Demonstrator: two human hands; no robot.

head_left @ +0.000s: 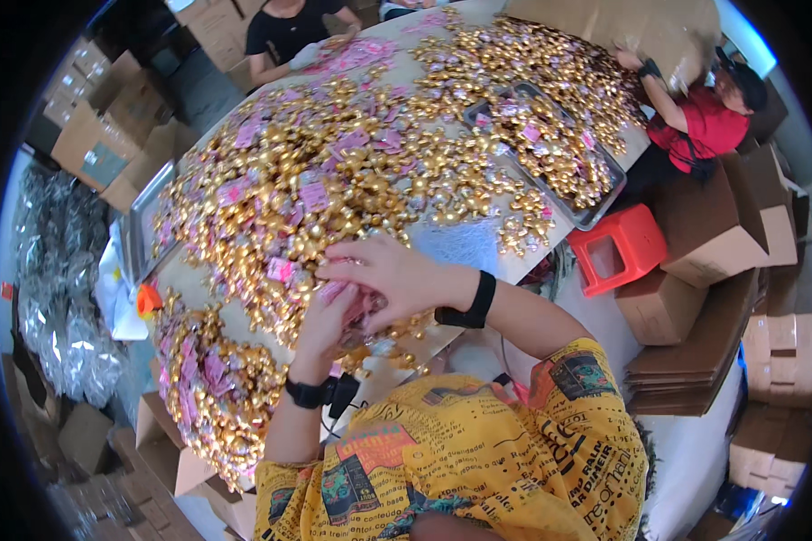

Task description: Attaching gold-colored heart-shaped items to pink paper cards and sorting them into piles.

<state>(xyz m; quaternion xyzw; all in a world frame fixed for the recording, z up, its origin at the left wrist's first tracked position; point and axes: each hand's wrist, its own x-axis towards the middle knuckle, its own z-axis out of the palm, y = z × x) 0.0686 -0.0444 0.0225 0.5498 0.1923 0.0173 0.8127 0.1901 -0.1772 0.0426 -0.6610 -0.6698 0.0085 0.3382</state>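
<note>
My left hand (323, 326) is closed round a small clear packet (359, 311) with pink on it, at the near edge of a large heap of shiny gold balls (280, 171). Curved over the same packet from the right, my right hand (401, 281) has its thumb against it and its fingers bent above. What lies inside the packet is mostly hidden by my fingers. Pink cards (314, 197) are scattered through the heap. More gold balls and pink packets form a second pile (209, 388) left of my left forearm.
A metal tray (595, 212) full of gold balls stands at the right, above a red plastic stool (618, 248). One person (708, 117) in red handles a big carton; another (293, 36) in black works across the table. Cardboard boxes (713, 216) and clear plastic bags (68, 279) flank the table.
</note>
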